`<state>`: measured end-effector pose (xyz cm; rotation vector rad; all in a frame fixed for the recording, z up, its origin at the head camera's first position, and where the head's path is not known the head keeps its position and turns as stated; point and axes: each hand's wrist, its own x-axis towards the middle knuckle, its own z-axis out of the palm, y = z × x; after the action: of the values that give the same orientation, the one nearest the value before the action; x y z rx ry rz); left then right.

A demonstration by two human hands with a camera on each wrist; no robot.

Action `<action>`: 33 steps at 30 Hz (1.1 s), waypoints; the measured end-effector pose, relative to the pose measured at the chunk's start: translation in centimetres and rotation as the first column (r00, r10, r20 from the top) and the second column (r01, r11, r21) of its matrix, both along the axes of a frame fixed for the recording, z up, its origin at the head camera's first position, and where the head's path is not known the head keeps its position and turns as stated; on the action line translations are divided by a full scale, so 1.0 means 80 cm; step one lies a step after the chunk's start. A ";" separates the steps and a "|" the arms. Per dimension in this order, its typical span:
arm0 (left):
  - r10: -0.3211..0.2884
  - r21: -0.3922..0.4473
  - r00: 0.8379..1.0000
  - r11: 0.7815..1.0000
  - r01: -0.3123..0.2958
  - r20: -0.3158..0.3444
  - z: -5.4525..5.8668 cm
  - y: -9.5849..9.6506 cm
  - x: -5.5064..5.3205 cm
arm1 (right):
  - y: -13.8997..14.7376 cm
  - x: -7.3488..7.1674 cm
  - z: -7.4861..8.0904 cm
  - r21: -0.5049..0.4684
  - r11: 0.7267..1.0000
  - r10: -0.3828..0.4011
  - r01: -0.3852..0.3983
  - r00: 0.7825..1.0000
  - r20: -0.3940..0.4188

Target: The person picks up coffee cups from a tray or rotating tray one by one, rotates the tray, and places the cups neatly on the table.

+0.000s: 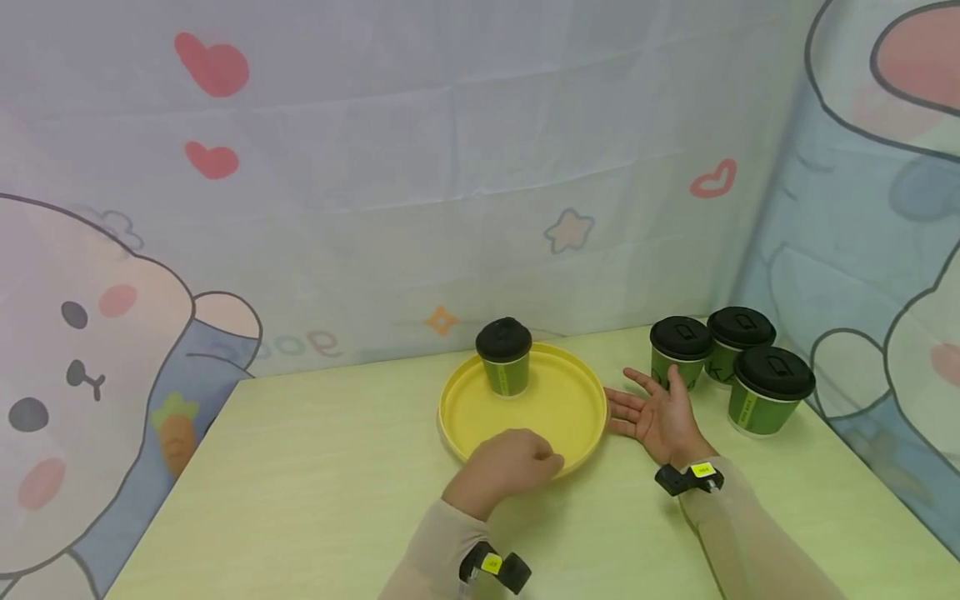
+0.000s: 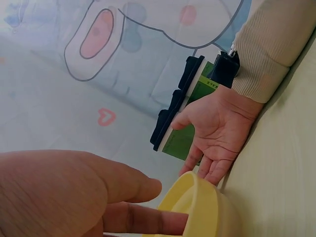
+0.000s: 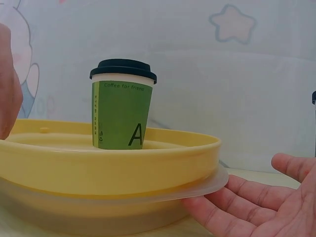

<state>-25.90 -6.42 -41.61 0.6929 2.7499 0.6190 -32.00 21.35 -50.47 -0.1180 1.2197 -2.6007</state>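
A round yellow tray (image 1: 566,400) with a raised rim stands on the table. On it, towards the back left, is a green paper coffee cup (image 3: 121,116) with a black lid, upright and marked with an A. My left hand (image 1: 506,468) is over the tray's near rim. In the left wrist view its thumb and index finger are extended apart, and the index fingertip is hidden behind the rim. At the tray's right side, my right hand (image 1: 663,421) is palm up with fingers spread. Its fingertips touch the pale flange (image 3: 217,181) beneath the yellow wall.
Three more lidded green cups stand at the right back: one nearest the tray (image 1: 679,343), one behind (image 1: 738,333) and one in front (image 1: 767,398). A printed cloth (image 1: 375,167) hangs behind the table (image 1: 315,467) and along its right side.
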 end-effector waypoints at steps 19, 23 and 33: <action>0.121 0.101 0.992 0.987 -0.123 0.030 -0.013 0.050 -0.006 | -0.003 0.003 -0.006 0.015 1.000 -0.002 0.002 1.000 -0.003; 0.110 0.125 0.993 0.986 -0.115 0.047 -0.015 0.049 -0.007 | -0.004 0.002 -0.005 0.021 1.000 0.002 -0.001 1.000 -0.013; 0.077 0.132 0.991 0.987 -0.091 0.106 -0.007 0.038 -0.008 | 0.000 0.002 0.001 0.002 1.000 0.002 -0.002 1.000 -0.012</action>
<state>-26.53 -3.41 -42.13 0.5592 2.6740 0.8432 -31.85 21.35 -50.39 -0.1342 1.2261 -2.6004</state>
